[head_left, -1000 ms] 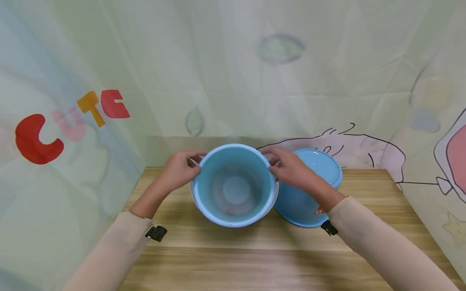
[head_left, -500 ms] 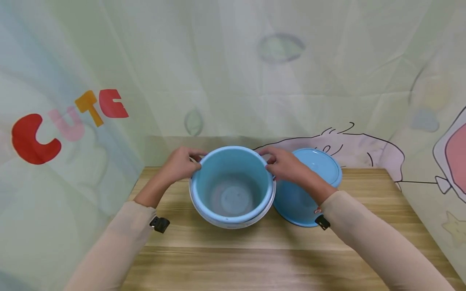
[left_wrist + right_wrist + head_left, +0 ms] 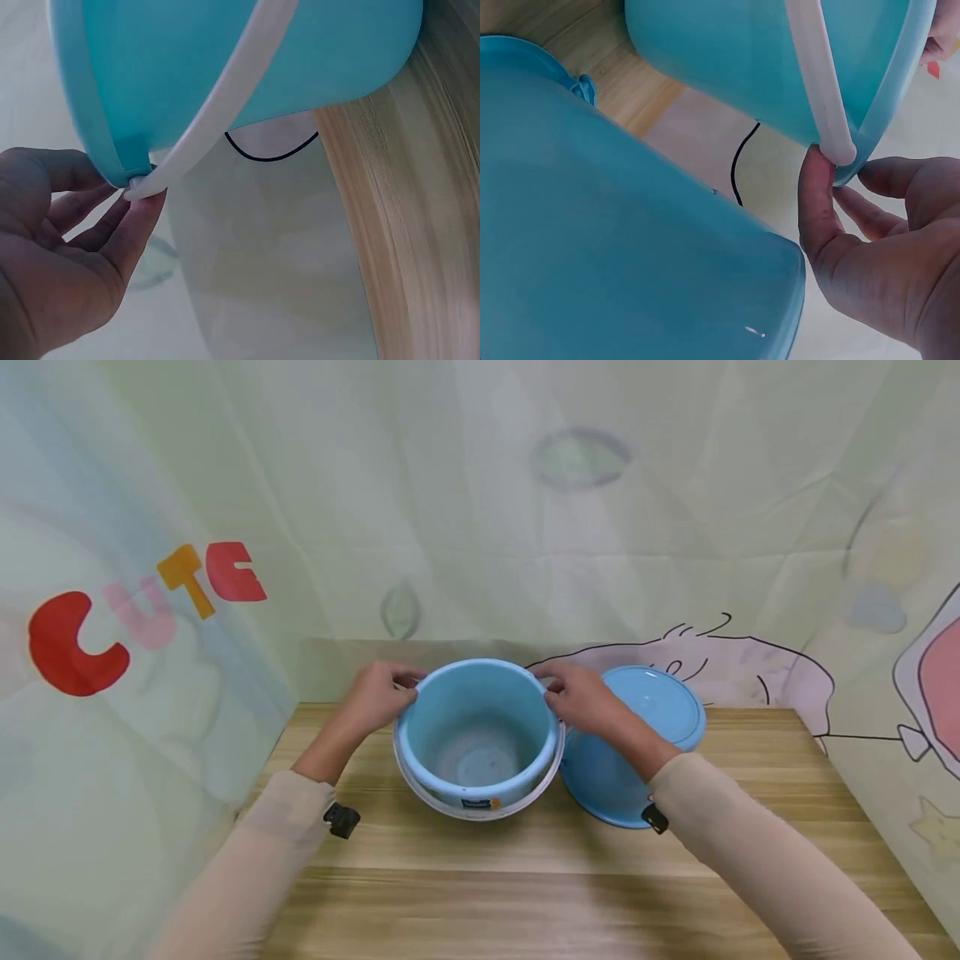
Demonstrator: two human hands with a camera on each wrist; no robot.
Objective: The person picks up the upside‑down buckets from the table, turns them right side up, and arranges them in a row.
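Observation:
A light blue bucket (image 3: 480, 727) with a white handle (image 3: 480, 815) stands between my two hands, its mouth facing up toward me. My left hand (image 3: 375, 697) pinches the rim at the left end of the handle. In the left wrist view, the thumb and fingers of that hand (image 3: 82, 247) meet at the handle's pivot. My right hand (image 3: 583, 697) pinches the opposite side of the rim; in the right wrist view its fingers (image 3: 821, 217) press by the handle's other end. A small dark label (image 3: 480, 803) shows on the bucket's front wall. The handle hangs down in front.
Close on the right, a darker blue bucket (image 3: 603, 777) stands upside down on the wooden table (image 3: 480, 902), under my right forearm. A printed cloth (image 3: 465, 527) hangs behind the table and along both sides. Each sleeve carries a black buckle (image 3: 342, 820).
The light blue bucket has tipped more upright; its front rim has risen, baring the front label and more of the handle. Both hands keep their hold. The darker bucket has stayed put.

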